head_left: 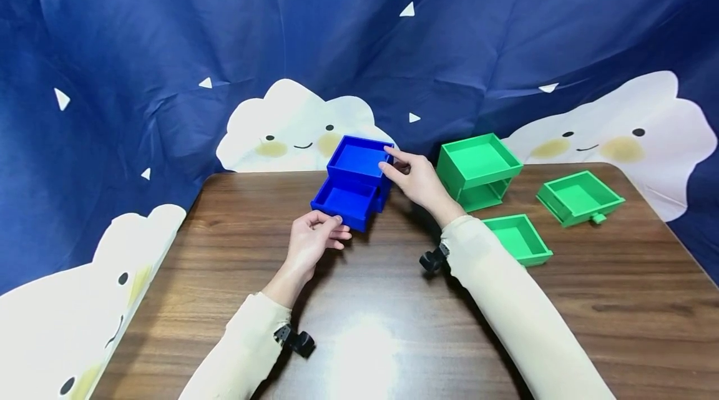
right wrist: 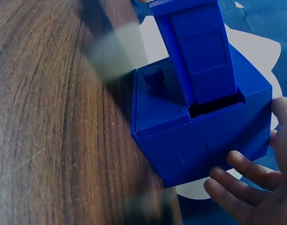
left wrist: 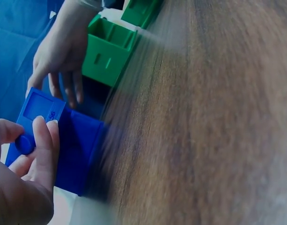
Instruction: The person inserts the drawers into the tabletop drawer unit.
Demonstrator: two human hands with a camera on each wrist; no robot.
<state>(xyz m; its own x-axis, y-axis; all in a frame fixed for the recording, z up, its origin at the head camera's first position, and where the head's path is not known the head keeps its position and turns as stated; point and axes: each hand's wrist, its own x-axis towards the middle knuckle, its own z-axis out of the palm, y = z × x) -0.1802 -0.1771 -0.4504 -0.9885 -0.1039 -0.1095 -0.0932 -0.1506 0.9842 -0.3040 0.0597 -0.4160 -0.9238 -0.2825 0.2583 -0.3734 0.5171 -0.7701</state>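
A small blue cabinet (head_left: 359, 160) with a shallow tray top stands near the table's back edge. Its upper drawer (head_left: 345, 197) sticks out toward me. My left hand (head_left: 314, 238) pinches that drawer's round knob (left wrist: 25, 144) between thumb and fingers. Beneath, a lower drawer front with its own knob (right wrist: 154, 75) sits flush in the cabinet. Against the cabinet's right side, my right hand (head_left: 418, 178) rests with thumb and forefinger at the top rim. Its other fingers (right wrist: 246, 187) lie loosely along the side wall.
Right of the blue cabinet stands a green cabinet (head_left: 480, 163) with an open-fronted body. One green drawer (head_left: 581, 194) lies farther right, its knob facing me. Another green drawer (head_left: 519, 238) is partly behind my right sleeve. A blue cloud-printed curtain (head_left: 348, 25) hangs behind the wooden table (head_left: 236, 225).
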